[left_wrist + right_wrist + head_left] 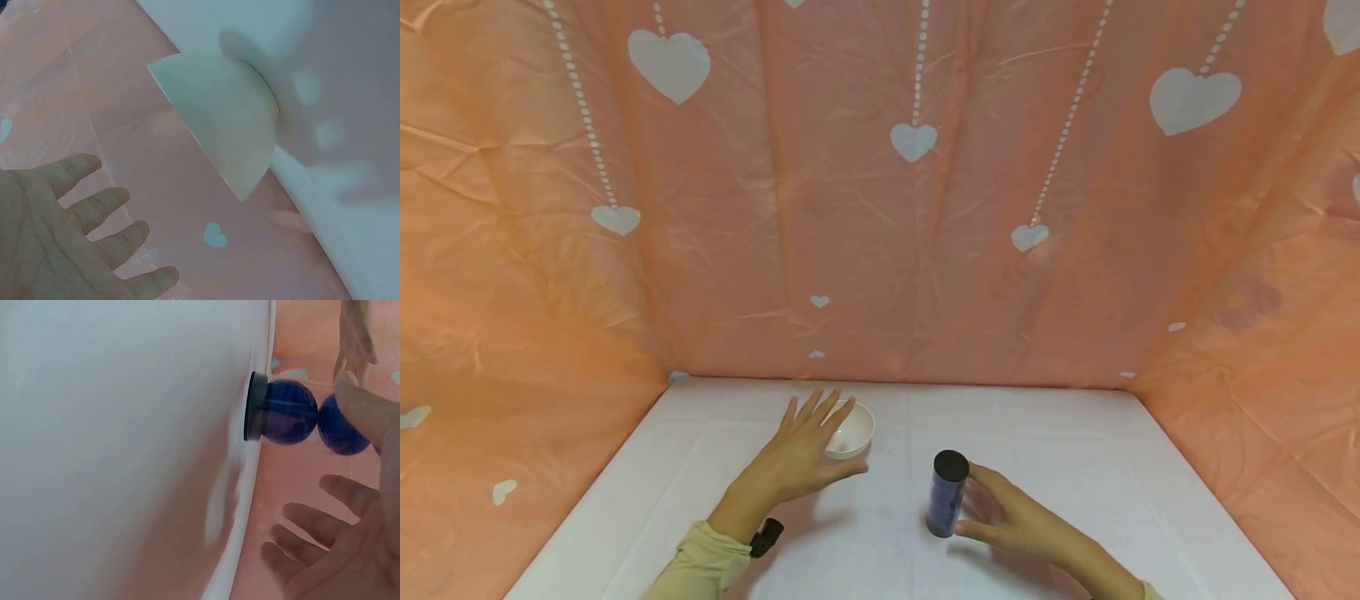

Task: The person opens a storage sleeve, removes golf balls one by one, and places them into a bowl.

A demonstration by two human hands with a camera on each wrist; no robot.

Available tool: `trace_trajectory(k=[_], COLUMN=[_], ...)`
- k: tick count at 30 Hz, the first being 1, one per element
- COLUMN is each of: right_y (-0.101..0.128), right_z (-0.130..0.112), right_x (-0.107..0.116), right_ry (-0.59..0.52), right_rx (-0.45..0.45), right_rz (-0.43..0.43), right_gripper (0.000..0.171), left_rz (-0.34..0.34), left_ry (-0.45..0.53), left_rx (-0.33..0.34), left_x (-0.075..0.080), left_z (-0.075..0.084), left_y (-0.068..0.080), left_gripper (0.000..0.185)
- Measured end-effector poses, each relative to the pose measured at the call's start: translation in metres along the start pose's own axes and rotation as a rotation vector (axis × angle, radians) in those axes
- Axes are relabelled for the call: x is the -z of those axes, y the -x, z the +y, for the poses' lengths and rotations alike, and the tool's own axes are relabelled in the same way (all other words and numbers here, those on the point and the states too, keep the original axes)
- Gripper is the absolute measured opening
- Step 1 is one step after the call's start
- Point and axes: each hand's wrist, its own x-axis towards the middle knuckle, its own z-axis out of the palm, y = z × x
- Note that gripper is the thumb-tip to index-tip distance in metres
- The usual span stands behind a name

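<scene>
**Two open hands, a bowl and a blue tube**

Neither hand grips anything. The left hand (801, 454) is spread flat with straight fingers just below centre of the head view, its fingertips overlapping the near rim of the white bowl (853, 431); from above it cannot be told whether they touch. In the left wrist view the fingers (94, 209) fan out at the lower left, with a clear gap between them and the bowl (228, 128), which fills the upper middle of that frame.

The right hand (1018, 521), at the lower right of centre, lies relaxed just beside the blue tube (947, 493). Thumb and forefinger bracket the tube's right side without closing round it. In the right wrist view the thumb (365, 409) lies against or just in front of the tube (294, 412) while the other fingers (312, 544) hang apart below it; actual contact cannot be told.

The tube stands upright with a black cap on top, near the middle of the white table (1075, 467), right of and lower than the bowl, the two well apart. Nothing lies between them.

A pink cloth printed with white hearts (880, 208) walls the table on the back, left and right. A black band (766, 537) sits at the left wrist above a beige sleeve (703, 562).
</scene>
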Motion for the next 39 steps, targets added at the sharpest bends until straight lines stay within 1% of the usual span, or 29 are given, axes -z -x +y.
trace_trajectory(k=[6, 12, 16, 19, 23, 27, 30, 33, 36, 39], right_y=[-0.002, -0.004, -0.007, -0.008, -0.01, -0.012, -0.014, -0.017, -0.02, -0.022], right_z=[0.0, -0.002, 0.001, 0.003, 0.002, 0.001, -0.001, -0.004, -0.005, -0.006], right_x=[-0.001, -0.001, -0.004, -0.006, -0.008, -0.009, -0.011, -0.013, -0.015, -0.016], right_ry=[-0.08, -0.135, -0.215, -0.278, -0.345, -0.406, -0.429, -0.43, -0.423, -0.444], right_rx=[0.013, 0.012, 0.023, 0.006, -0.034, -0.051, -0.047, -0.043, -0.045, -0.044], right_rz=[-0.038, -0.075, -0.104, -0.12, -0.138, -0.144, -0.14, -0.133, -0.126, -0.122], right_gripper=[0.077, 0.065, 0.06, 0.059, 0.063, 0.064, 0.063, 0.062, 0.063, 0.061], left_rz=[-0.001, -0.023, -0.025, -0.02, -0.019, -0.023, -0.024, -0.025, -0.017, -0.011], left_ry=[0.026, 0.032, 0.023, 0.021, 0.041, 0.056, 0.068, 0.076, 0.078, 0.078], left_rx=[-0.002, -0.001, 0.005, 0.002, -0.003, 0.0, -0.005, -0.014, -0.026, -0.041], left_x=[0.0, 0.0, 0.0, 0.001, 0.001, 0.0, -0.001, -0.002, -0.003, -0.004], left_z=[0.005, 0.009, 0.009, 0.01, 0.011, 0.012, 0.014, 0.016, 0.018, 0.02], left_y=[-0.006, -0.011, -0.013, -0.013, -0.014, -0.015, -0.016, -0.017, -0.018, -0.019], left_gripper=[0.099, 0.099, 0.101, 0.101, 0.101, 0.101, 0.101, 0.1, 0.099, 0.097])
